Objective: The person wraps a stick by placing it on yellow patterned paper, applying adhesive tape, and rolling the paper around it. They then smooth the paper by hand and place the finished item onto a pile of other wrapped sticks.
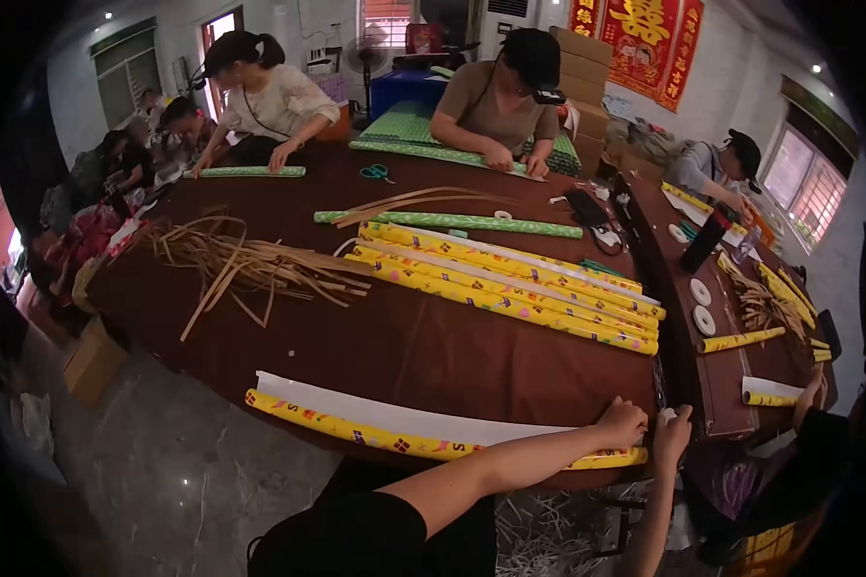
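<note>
A roll of yellow patterned wrapping paper [356, 433] lies along the near table edge, its loose flap turned white side up. Over the right end of this roll, my left hand [623, 424] is closed, fingers curled down by the paper; what they pinch, if anything, is hidden. My right hand [672, 438] is just beyond that end, closed around a small white thing [668, 415] too small to name. Several more yellow rolls [510, 293] lie side by side farther in, with a green patterned roll [447, 224] behind them.
Brown paper strips [250, 260] are heaped at left on the brown table [356, 356]. Green scissors [377, 173] lie farther back. White tape rolls [702, 319] and a black bottle [706, 240] stand on the right table. Co-workers handle rolls across the table and at right.
</note>
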`<state>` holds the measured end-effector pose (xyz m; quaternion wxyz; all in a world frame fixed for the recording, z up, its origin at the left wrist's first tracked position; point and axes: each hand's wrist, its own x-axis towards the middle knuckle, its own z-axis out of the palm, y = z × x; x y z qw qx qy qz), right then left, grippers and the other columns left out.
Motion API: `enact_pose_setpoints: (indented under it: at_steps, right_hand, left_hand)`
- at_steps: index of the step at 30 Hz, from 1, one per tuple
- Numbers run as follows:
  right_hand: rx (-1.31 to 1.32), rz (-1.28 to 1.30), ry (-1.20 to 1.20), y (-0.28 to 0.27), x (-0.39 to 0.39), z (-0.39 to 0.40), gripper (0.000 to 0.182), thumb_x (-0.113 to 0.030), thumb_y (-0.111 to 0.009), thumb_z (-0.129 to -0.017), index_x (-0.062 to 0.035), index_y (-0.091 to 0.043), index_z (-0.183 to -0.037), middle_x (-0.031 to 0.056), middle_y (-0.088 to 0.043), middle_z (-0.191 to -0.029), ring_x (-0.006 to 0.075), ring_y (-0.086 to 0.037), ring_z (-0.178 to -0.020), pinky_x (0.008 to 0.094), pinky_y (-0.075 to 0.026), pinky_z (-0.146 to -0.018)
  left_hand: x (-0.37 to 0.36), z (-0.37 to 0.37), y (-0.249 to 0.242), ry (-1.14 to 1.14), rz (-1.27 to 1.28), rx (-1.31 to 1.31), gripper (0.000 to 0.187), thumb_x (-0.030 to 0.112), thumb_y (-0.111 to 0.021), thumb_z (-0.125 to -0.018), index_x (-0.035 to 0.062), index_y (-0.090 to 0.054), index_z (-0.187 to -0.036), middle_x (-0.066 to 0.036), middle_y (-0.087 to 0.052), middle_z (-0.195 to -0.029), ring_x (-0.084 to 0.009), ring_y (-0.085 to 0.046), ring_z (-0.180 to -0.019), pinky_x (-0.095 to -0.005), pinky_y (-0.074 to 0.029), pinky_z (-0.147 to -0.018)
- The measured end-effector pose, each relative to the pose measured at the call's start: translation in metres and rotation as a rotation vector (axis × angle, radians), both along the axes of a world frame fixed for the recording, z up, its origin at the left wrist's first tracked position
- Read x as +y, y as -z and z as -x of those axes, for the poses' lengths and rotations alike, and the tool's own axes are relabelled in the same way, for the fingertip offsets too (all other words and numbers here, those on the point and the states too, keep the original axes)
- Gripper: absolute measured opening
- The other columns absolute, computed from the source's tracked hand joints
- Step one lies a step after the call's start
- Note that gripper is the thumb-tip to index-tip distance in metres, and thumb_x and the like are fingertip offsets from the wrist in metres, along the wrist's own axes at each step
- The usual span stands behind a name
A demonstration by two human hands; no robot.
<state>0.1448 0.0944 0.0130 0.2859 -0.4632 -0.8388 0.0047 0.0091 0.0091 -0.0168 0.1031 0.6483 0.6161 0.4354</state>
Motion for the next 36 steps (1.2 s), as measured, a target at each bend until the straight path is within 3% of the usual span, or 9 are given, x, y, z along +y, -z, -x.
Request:
enact_pose_setpoints:
  at_steps: [8, 12, 14, 17, 21, 27, 32, 34, 36]
  right_hand:
    - [0.299, 0.24, -0.168, -0.002, 0.019, 0.047, 0.031, -0.026, -0.069, -0.092, -0.0032, -0.05, -0.103, 0.0102, -0.056, -0.073, 0.0264, -0.055, -0.062, 0.0383, -0.046, -0.06]
    - [0.511, -0.073, -0.221, -0.034, -0.043, 0.046, 0.025, -0.025, -0.064, -0.094, -0.0026, -0.055, -0.09, 0.0114, -0.055, -0.075, 0.0261, -0.054, -0.064, 0.0357, -0.044, -0.059]
    - [0.544, -0.018, -0.416, 0.003, -0.061, 0.024, 0.025, -0.027, -0.066, -0.091, -0.0043, -0.056, -0.085, 0.0104, -0.055, -0.076, 0.0266, -0.055, -0.068, 0.0381, -0.043, -0.061]
    - [0.013, -0.296, -0.825, -0.007, -0.118, 0.026, 0.032, -0.035, -0.07, -0.083, -0.0052, -0.062, -0.089, 0.0094, -0.06, -0.088, 0.0298, -0.058, -0.08, 0.0422, -0.044, -0.072]
    - [-0.12, -0.202, -0.905, 0.0, -0.137, 0.031, 0.05, -0.049, -0.074, -0.073, -0.01, -0.067, -0.103, 0.0071, -0.061, -0.099, 0.0284, -0.056, -0.091, 0.0408, -0.043, -0.079]
    - [-0.171, -0.085, -0.92, 0.0, -0.13, 0.025, 0.048, -0.042, -0.079, -0.073, -0.0082, -0.069, -0.106, 0.0087, -0.061, -0.109, 0.0309, -0.057, -0.102, 0.0428, -0.044, -0.085]
    - [0.198, 0.409, -0.892, 0.024, -0.135, 0.022, 0.048, -0.029, -0.079, -0.077, -0.002, -0.06, -0.112, 0.0147, -0.06, -0.107, 0.0378, -0.055, -0.109, 0.0462, -0.045, -0.089]
    - [-0.183, -0.099, -0.941, 0.007, -0.121, 0.026, 0.047, -0.033, -0.078, -0.075, -0.0037, -0.061, -0.106, 0.0124, -0.058, -0.096, 0.0338, -0.055, -0.094, 0.0438, -0.042, -0.081]
    - [-0.157, -0.087, -0.921, -0.014, -0.142, 0.036, 0.043, -0.033, -0.081, -0.07, -0.0073, -0.065, -0.101, 0.0095, -0.056, -0.091, 0.0288, -0.053, -0.084, 0.0418, -0.04, -0.075]
  left_hand:
    - [0.005, 0.005, 0.007, -0.003, 0.091, 0.074, 0.012, 0.013, -0.062, -0.08, 0.0083, -0.071, -0.087, -0.01, -0.068, -0.081, -0.0303, -0.063, -0.086, -0.0442, -0.041, -0.082]
    - [0.004, 0.007, 0.0, 0.005, 0.082, 0.005, 0.017, 0.019, -0.061, -0.083, 0.0068, -0.07, -0.089, -0.012, -0.069, -0.084, -0.0305, -0.065, -0.085, -0.0429, -0.041, -0.081]
    - [0.007, 0.005, 0.001, -0.039, 0.031, -0.317, 0.022, 0.025, -0.06, -0.087, 0.0052, -0.07, -0.09, -0.014, -0.07, -0.087, -0.0315, -0.066, -0.088, -0.0435, -0.041, -0.082]
    - [0.049, 0.012, 0.033, 0.06, -0.158, -0.927, 0.038, 0.036, -0.053, -0.099, 0.0011, -0.067, -0.091, -0.008, -0.063, -0.071, -0.0179, -0.061, -0.065, -0.0349, -0.045, -0.063]
    - [0.035, 0.029, 0.006, 0.071, -0.082, -1.192, 0.042, 0.038, -0.049, -0.102, 0.0012, -0.067, -0.094, 0.001, -0.055, -0.067, -0.0095, -0.051, -0.061, -0.027, -0.041, -0.058]
    - [-0.002, 0.003, -0.048, 0.342, -0.268, -0.818, 0.027, 0.027, -0.054, -0.1, 0.0044, -0.069, -0.095, -0.003, -0.059, -0.074, -0.0095, -0.056, -0.069, -0.0289, -0.047, -0.063]
    - [-0.142, 0.017, -0.096, 0.084, -0.231, -0.256, 0.014, 0.019, -0.066, -0.085, 0.0054, -0.067, -0.087, -0.01, -0.062, -0.084, -0.0288, -0.06, -0.081, -0.0394, -0.049, -0.073]
    - [-0.2, 0.042, -0.083, -0.071, -0.246, -0.064, 0.014, 0.02, -0.067, -0.082, 0.0065, -0.066, -0.084, -0.008, -0.059, -0.08, -0.0275, -0.057, -0.08, -0.0397, -0.048, -0.072]
    - [-0.254, 0.075, -0.054, -0.246, -0.244, 0.201, 0.012, 0.019, -0.069, -0.079, 0.0077, -0.066, -0.084, -0.007, -0.06, -0.083, -0.0256, -0.056, -0.081, -0.0393, -0.046, -0.07]
